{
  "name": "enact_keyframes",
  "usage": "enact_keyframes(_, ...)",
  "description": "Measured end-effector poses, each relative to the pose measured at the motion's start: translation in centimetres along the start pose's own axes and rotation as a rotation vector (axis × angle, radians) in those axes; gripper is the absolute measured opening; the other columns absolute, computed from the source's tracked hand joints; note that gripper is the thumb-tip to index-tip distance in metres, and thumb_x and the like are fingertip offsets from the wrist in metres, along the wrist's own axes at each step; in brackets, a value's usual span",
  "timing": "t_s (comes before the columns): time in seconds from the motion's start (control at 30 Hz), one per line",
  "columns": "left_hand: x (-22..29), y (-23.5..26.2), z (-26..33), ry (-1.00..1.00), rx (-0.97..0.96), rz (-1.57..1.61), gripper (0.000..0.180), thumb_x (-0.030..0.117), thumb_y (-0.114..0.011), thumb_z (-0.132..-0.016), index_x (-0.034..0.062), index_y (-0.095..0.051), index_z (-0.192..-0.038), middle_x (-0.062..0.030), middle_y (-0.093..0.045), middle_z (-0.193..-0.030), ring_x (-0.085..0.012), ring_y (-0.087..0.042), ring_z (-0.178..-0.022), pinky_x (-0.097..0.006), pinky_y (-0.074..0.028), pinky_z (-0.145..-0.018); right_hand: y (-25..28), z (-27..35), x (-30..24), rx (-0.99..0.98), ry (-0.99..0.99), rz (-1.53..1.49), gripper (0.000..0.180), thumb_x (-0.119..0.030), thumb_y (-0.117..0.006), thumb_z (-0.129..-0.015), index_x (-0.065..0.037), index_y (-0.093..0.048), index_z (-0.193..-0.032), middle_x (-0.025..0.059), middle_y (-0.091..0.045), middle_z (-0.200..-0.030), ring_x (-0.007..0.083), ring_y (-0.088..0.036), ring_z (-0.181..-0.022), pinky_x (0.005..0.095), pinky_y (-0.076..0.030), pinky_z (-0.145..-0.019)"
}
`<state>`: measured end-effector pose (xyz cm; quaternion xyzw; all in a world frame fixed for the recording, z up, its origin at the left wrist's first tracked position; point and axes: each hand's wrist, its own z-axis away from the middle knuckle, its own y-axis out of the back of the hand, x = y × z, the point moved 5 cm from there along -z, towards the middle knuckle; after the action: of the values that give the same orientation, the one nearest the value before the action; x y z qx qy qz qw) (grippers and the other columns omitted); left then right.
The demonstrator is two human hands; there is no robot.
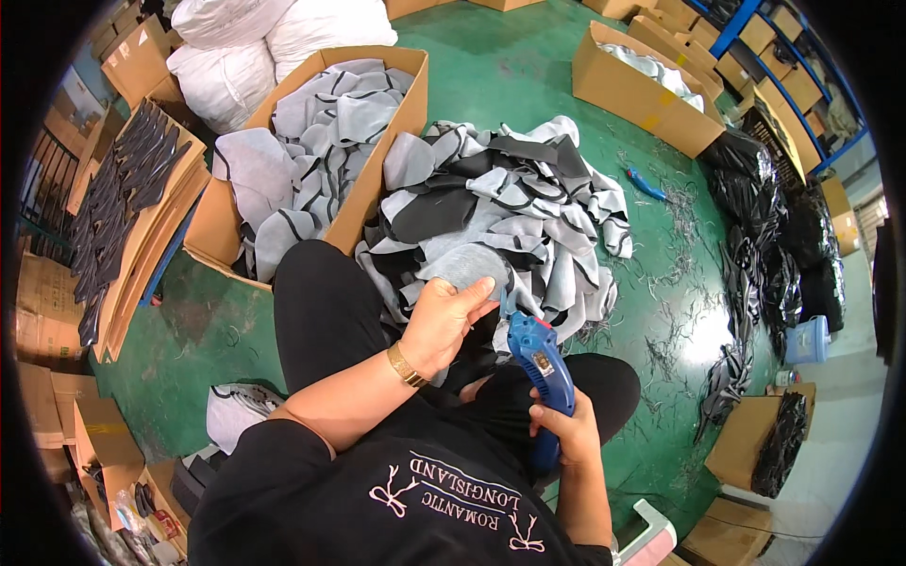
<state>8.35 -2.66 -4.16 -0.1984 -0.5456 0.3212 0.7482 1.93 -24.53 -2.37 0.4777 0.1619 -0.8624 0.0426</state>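
My left hand (440, 326) pinches a grey fabric piece (465, 265) with a dark edge between thumb and fingers. Wrapped round the handle of blue electric scissors (557, 382) is my right hand (572, 426). The blades point away from me, right beside the edge of the held piece; whether they touch it I cannot tell. Just beyond my hands a large heap of similar grey and black fabric pieces (528, 193) spreads over the floor. My folded legs lie beneath both hands.
A long cardboard box (396, 113) full of grey pieces stands left of the heap. Another pair of blue scissors (645, 184) lies on the green floor (661, 311) among dark trimmings. Black plastic bags (783, 217) line the right; a stack of dark pieces on cardboard (156, 241) stands left.
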Motion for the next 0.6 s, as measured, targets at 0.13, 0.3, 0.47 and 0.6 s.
enact_keyframes(0.13, 0.3, -0.5, 0.5, -0.011, 0.000, -0.044, 0.012, 0.005, -0.065, -0.087, -0.0021, -0.064, -0.097, -0.0083, -0.067, -0.094, -0.0136, -0.065, -0.086, -0.026, -0.053, -0.079, 0.1, -0.2, 0.6, 0.011, -0.012, -0.025, 0.032, -0.004, -0.074, -0.073, 0.003, -0.059, -0.100, 0.0059, -0.060, -0.077, 0.0153, -0.058, -0.058, 0.0273, -0.048, -0.054)
enact_keyframes(0.3, 0.2, -0.7, 0.9, -0.041, 0.021, -0.097, 0.010, 0.004, -0.067, -0.085, -0.0057, -0.067, -0.084, -0.0082, -0.067, -0.085, -0.0110, -0.064, -0.074, -0.023, -0.052, -0.070, 0.2, -0.3, 0.2, 0.009, 0.014, -0.019, 0.031, -0.004, -0.072, -0.073, 0.003, -0.059, -0.100, 0.0062, -0.060, -0.075, 0.0157, -0.058, -0.057, 0.0274, -0.048, -0.054)
enact_keyframes(0.47, 0.9, -1.8, 1.2, -0.133, 0.003, -0.048, 0.007, 0.003, -0.065, -0.086, -0.0030, -0.068, -0.086, -0.0051, -0.068, -0.085, -0.0098, -0.063, -0.075, -0.024, -0.051, -0.069, 0.3, -0.4, -0.3, 0.018, 0.009, -0.020, 0.030, -0.003, -0.072, -0.073, 0.004, -0.060, -0.099, 0.0064, -0.060, -0.075, 0.0158, -0.058, -0.057, 0.0276, -0.048, -0.054)
enact_keyframes(0.6, 0.8, -0.9, 1.1, -0.124, -0.130, -0.227, 0.025, 0.000, -0.061, -0.087, 0.0016, -0.061, -0.112, -0.0024, -0.066, -0.103, -0.0107, -0.061, -0.094, -0.026, -0.047, -0.086, 0.5, -0.4, -0.8, 0.029, 0.011, -0.014, 0.030, -0.003, -0.070, -0.069, 0.005, -0.059, -0.096, 0.0072, -0.059, -0.071, 0.0170, -0.058, -0.055, 0.0299, -0.049, -0.051)
